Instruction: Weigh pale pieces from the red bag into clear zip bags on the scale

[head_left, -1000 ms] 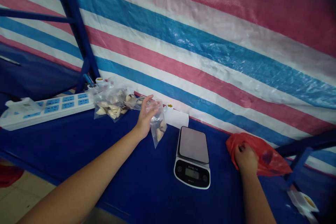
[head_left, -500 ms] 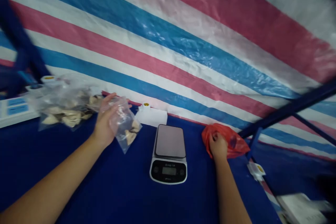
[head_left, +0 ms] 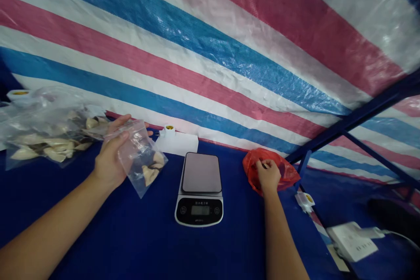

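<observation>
"Head view, backdrop?"
"Striped sheet [head_left: 210, 83], red, white and blue; below it, one blue table [head_left: 147, 240]."
"Left hand [head_left: 110, 162]?"
"One clear bag [head_left: 136, 153], pale pieces [head_left: 152, 170] inside, gripped between thumb and fingers, left of the scale [head_left: 201, 173]."
"Right hand [head_left: 269, 177]?"
"At the mouth of one red bag [head_left: 288, 174], right of the scale. Fingers curled; cannot tell whether they grasp anything."
"Remainder?"
"Bag pile [head_left: 46, 131], far left; white paper [head_left: 180, 144], just behind the scale."

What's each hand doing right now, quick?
Left hand: holding a clear bag.
Right hand: fingers curled at the red bag; can't tell if it's holding anything.
</observation>
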Action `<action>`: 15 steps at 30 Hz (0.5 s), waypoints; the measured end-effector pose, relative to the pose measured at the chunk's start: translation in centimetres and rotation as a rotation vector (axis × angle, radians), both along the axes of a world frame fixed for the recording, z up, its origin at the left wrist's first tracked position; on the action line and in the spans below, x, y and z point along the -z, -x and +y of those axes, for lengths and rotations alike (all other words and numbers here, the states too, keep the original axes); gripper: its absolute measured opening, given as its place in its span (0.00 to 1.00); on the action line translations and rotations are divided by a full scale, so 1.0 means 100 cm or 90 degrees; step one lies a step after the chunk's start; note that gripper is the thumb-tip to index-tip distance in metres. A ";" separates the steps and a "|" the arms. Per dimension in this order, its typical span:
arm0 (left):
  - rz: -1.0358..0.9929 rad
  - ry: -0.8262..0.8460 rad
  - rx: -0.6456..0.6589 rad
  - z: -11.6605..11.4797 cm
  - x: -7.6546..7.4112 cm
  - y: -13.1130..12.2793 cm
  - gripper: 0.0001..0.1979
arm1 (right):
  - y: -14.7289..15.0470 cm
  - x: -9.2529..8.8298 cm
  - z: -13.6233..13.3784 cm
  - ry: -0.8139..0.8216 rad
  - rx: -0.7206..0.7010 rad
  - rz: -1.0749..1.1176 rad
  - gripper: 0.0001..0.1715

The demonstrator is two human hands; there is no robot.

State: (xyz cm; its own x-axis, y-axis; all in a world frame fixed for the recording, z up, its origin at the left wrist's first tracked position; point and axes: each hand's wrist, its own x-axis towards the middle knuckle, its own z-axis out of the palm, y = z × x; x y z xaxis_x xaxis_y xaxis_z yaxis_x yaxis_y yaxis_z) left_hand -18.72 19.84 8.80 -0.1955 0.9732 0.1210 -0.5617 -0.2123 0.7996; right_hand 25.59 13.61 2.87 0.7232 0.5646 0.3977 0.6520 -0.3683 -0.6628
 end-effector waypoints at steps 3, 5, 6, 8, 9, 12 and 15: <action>-0.007 0.003 0.009 -0.001 0.000 -0.001 0.29 | -0.002 -0.004 -0.002 -0.049 0.001 0.060 0.19; -0.010 0.012 0.011 -0.001 0.000 -0.002 0.30 | -0.005 -0.004 -0.003 -0.099 -0.017 0.136 0.21; -0.010 0.015 0.011 -0.001 0.001 -0.002 0.31 | -0.006 -0.003 -0.003 -0.120 -0.023 0.173 0.22; -0.007 0.019 0.014 -0.001 0.001 -0.002 0.31 | -0.010 0.001 -0.003 -0.138 -0.018 0.225 0.24; -0.006 0.019 0.016 -0.001 0.001 -0.003 0.31 | -0.011 0.003 -0.003 -0.130 -0.012 0.237 0.25; -0.003 0.012 0.006 -0.002 0.001 -0.003 0.30 | -0.015 0.009 -0.002 -0.107 -0.009 0.259 0.27; -0.004 0.013 0.006 -0.002 0.000 -0.003 0.30 | -0.019 0.010 -0.001 -0.113 -0.010 0.247 0.27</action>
